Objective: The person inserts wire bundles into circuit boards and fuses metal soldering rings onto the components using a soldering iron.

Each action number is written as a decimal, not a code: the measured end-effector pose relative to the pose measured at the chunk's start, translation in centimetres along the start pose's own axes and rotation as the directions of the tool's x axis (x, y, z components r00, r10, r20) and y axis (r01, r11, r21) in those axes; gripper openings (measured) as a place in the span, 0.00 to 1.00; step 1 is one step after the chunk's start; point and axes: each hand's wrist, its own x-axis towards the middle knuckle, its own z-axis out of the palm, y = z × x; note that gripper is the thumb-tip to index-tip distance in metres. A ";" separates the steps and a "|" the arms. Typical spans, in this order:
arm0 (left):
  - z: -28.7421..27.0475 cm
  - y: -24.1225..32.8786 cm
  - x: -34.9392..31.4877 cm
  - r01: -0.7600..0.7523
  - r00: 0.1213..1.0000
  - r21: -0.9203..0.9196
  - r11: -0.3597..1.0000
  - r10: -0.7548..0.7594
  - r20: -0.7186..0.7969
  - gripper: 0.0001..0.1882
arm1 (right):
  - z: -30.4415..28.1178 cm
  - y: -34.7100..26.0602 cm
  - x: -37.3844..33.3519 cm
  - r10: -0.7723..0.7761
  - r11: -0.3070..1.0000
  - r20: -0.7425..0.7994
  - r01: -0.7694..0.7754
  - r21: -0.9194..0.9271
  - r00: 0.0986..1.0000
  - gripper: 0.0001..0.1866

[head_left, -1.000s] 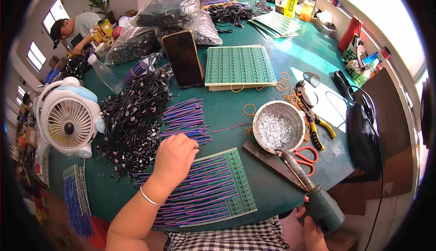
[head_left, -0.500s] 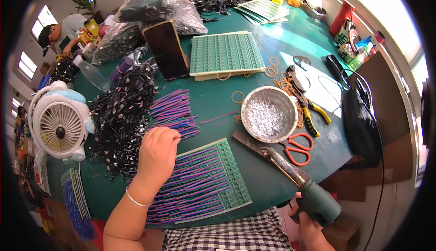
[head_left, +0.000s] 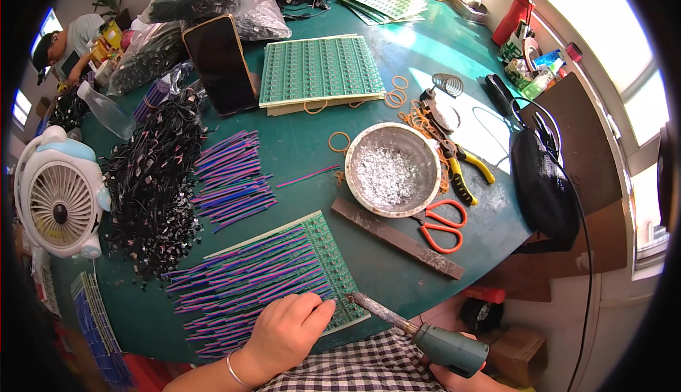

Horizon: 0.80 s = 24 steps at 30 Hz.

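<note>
My left hand [head_left: 292, 327] is closed in a pinch over the near right part of a green circuit board [head_left: 328, 244], its fingertips on a thin wire mostly hidden by the fingers. Rows of blue and pink wires [head_left: 248, 268] lie across this board, leaving a bare strip of green along its right side. In my right hand [head_left: 457, 376], partly hidden, is the dark green body of a soldering gun [head_left: 450, 349]. Its metal barrel points up and left, and the tip hangs by the board's right edge, close to the left fingertips.
Beyond the board lie loose wires [head_left: 230, 179], a metal bowl of silvery flakes [head_left: 391, 172], a brown bar [head_left: 397, 239], orange-handled scissors [head_left: 443, 225] and yellow-black pliers [head_left: 461, 172]. Black cables [head_left: 159, 172] and a fan [head_left: 60, 200] stand left. A phone [head_left: 221, 65] leans near stacked boards [head_left: 323, 69].
My left hand has come from the loose wires down and right to the board. The soldering gun has left the brown bar, its tip now beside the board. The whole view has shifted somewhat.
</note>
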 end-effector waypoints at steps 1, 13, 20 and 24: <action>0.1 0.1 -0.1 -0.002 1.000 -0.001 1.000 0.002 -0.002 0.15 | 0.0 -0.1 0.0 0.012 0.996 0.041 -0.008 -0.085 0.999 0.34; -0.9 -1.0 0.9 0.021 0.997 0.036 0.999 -0.024 0.070 0.13 | -0.4 -1.3 1.4 0.026 0.985 -0.022 -0.030 -0.168 0.999 0.32; -1.2 -0.8 1.3 -0.027 0.994 0.097 0.995 0.016 0.110 0.12 | -0.8 -2.8 2.8 -0.096 0.872 -0.302 0.227 0.435 0.949 0.26; -1.1 -0.8 1.2 -0.016 0.994 0.116 0.993 0.003 0.108 0.11 | -1.2 -2.8 3.5 -0.157 0.904 -0.237 0.236 0.357 0.959 0.27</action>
